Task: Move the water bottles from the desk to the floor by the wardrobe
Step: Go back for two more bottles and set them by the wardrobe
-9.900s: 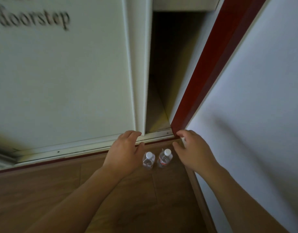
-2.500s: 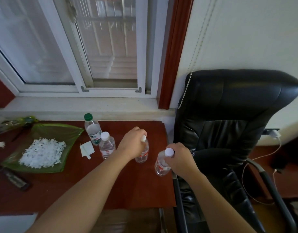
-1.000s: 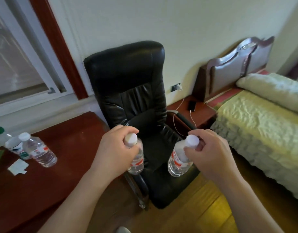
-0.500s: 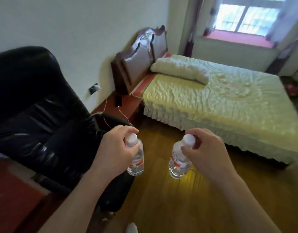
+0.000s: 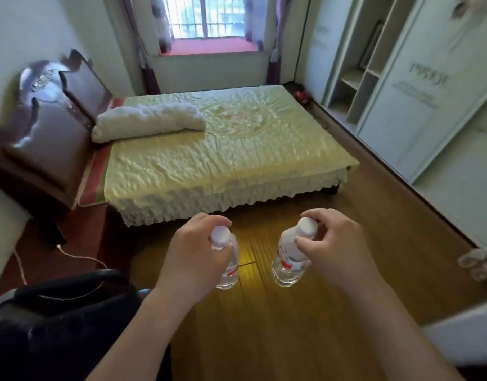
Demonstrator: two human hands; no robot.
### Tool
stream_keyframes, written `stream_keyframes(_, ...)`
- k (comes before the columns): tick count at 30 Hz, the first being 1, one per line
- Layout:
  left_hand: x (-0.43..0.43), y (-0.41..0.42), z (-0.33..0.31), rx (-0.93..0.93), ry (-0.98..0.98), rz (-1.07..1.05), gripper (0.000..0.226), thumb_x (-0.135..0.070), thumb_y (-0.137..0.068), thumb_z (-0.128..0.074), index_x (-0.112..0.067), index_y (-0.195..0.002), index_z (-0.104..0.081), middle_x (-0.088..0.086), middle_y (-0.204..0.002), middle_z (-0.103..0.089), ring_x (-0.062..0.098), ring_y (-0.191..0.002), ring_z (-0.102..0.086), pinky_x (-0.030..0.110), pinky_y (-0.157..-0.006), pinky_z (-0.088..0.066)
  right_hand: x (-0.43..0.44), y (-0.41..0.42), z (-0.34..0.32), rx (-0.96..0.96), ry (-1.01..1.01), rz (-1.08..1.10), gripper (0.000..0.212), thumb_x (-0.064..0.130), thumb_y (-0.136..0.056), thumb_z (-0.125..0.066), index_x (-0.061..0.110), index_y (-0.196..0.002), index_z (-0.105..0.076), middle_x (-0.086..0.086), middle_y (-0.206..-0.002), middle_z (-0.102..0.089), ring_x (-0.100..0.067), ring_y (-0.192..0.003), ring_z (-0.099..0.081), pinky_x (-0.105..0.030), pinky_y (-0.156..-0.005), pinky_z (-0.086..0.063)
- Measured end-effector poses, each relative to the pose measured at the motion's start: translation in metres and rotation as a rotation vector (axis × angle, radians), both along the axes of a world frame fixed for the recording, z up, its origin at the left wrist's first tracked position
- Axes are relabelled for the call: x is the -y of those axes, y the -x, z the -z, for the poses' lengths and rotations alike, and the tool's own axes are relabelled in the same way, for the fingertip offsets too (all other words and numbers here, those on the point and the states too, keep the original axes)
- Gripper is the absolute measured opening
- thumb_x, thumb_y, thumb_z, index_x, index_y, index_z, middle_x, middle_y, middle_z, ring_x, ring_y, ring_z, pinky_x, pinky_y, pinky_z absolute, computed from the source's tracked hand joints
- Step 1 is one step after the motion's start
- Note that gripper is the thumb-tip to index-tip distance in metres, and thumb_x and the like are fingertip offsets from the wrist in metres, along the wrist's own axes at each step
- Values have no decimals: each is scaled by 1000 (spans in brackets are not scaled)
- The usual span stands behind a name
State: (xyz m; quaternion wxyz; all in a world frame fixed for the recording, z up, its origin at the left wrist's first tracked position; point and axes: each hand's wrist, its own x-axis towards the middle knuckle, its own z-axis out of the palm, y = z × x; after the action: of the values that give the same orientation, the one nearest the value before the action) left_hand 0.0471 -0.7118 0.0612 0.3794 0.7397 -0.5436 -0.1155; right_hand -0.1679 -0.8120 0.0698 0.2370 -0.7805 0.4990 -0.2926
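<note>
From the head view, the left hand (image 5: 194, 255) has its fingers curled tight around the neck of a small water bottle (image 5: 228, 266), just under the white cap, thumb pressed to the near side, and the bottle hangs upright below the fist, clear of everything. The right hand (image 5: 336, 251) pinches the neck of a second water bottle (image 5: 287, 259) the same way, fingertips (image 5: 301, 241) closed in around the cap, and this one tilts a little, its base swung toward the left. Both forearms reach forward from the bottom of the picture, wrists level, the two bottles side by side and apart, held in the air over the wooden floor (image 5: 278, 325). Ahead lies a bed (image 5: 223, 149) with a pale green cover and a rolled white pillow (image 5: 147, 122). The pale wardrobe (image 5: 418, 105) runs along the right wall, well apart from the hands. A black chair (image 5: 61, 320) fills the lower left corner.
</note>
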Motion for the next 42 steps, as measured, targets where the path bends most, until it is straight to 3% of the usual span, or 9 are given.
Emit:
stream_keyframes(16,210,96,8,-38,-78,428,34,-15,-76,-79,-33,-103,-68,-22,-98,-61,0,-84,-57,17,-71,-40,95,121,8,38,-80,454,25,22,-73,-77,29,-95,-66,16,-91,-64,-1,-82,-61,-22,-68,-55)
stream_keyframes(22,291,148,2,-16,-81,519,32,-16,-78,-75,-35,-104,-66,-23,-83,-55,-3,-76,-52,12,-63,-33,150,171,5,30,-113,537,27,28,-78,-77,30,-101,-63,18,-94,-62,-4,-85,-62,-21,-66,-58)
stream_keyframes(30,400,198,-5,-23,-99,667,34,-15,-75,-75,-34,-102,-66,-23,-88,-58,-4,-76,-54,14,-66,-36,225,211,0,40,-146,653,28,31,-80,-77,34,-102,-61,20,-95,-62,-3,-85,-63,-14,-63,-52)
stream_keyframes(37,508,223,-3,11,-140,852,35,-21,-78,-73,-33,-110,-65,-20,-98,-60,3,-87,-56,19,-71,-40,305,224,6,35,-166,802,27,32,-76,-79,34,-97,-63,22,-91,-63,-4,-83,-63,-22,-68,-56)
stream_keyframes(42,586,246,-5,64,-149,983,30,-22,-77,-73,-32,-104,-65,-19,-96,-61,-1,-87,-56,14,-69,-40,363,234,12,75,-165,908,28,31,-76,-80,38,-93,-59,24,-88,-60,-5,-82,-63,-21,-68,-55)
